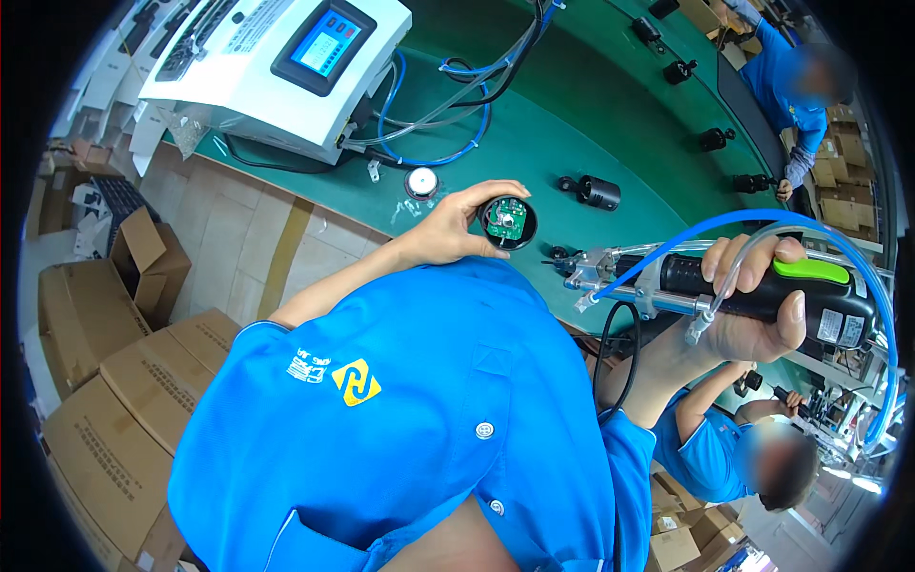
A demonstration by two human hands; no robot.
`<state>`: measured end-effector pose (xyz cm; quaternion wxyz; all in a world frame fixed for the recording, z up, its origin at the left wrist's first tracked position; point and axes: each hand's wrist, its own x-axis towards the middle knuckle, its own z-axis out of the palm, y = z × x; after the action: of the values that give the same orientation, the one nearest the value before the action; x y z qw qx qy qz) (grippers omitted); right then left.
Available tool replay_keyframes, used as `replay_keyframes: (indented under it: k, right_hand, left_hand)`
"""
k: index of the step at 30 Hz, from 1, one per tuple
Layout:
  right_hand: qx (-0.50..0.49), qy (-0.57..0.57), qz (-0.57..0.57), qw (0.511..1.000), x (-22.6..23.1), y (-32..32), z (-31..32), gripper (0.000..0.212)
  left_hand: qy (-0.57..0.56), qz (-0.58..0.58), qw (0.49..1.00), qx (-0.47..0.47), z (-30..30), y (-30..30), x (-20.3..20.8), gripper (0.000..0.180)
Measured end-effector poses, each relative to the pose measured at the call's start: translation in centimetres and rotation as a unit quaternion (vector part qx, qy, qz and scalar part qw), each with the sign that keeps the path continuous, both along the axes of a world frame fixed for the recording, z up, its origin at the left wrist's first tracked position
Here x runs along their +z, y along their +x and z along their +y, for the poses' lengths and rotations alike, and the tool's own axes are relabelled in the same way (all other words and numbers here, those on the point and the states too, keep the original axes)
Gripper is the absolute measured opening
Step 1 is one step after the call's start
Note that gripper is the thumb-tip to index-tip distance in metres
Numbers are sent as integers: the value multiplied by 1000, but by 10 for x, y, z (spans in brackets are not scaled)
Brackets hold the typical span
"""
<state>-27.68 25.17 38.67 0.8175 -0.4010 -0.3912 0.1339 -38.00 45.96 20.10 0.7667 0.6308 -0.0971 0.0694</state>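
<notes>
My left hand (448, 227) grips a round black housing (488, 238) by its side, thumb and fingers around the rim. A green circuit board (505, 219) sits inside its open face, which is turned up. In my right hand (739, 336) is a black powered screwdriver (691, 275) with a green lever, its tip pointing left toward the housing but apart from it. Clear and blue air tubes run along the tool. On the bench near my left hand lies a small round part with a white face (421, 182). A black cylindrical part (599, 193) lies beyond the housing.
A white machine with a screen (329, 43) stands at the far left of the green bench (548, 124). Coiled tubes (486, 119) trail from it. Several black parts line the far ledge. Cardboard boxes (119, 458) are stacked at left. Two co-workers are at the right.
</notes>
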Motion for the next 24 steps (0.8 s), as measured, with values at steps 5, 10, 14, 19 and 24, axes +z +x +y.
replay_keyframes:
  k: [5,10,14,19,24]
  right_hand:
    - [-35,3,30,999,-7,1,-1,39]
    - [-85,-8,54,995,-16,2,-5,36]
    - [-115,-26,88,989,-26,5,-16,35]
    - [-213,-34,71,974,-34,18,-45,32]
    - [-448,-158,30,880,-28,39,-97,26]
  left_hand:
    - [-10,2,1000,5,0,-1,-1,66]
    - [-58,73,996,-8,0,1,2,68]
    - [-86,95,992,-12,-3,6,0,67]
    - [-67,144,987,4,-10,33,-2,61]
    - [77,191,978,-28,-12,95,-6,58]
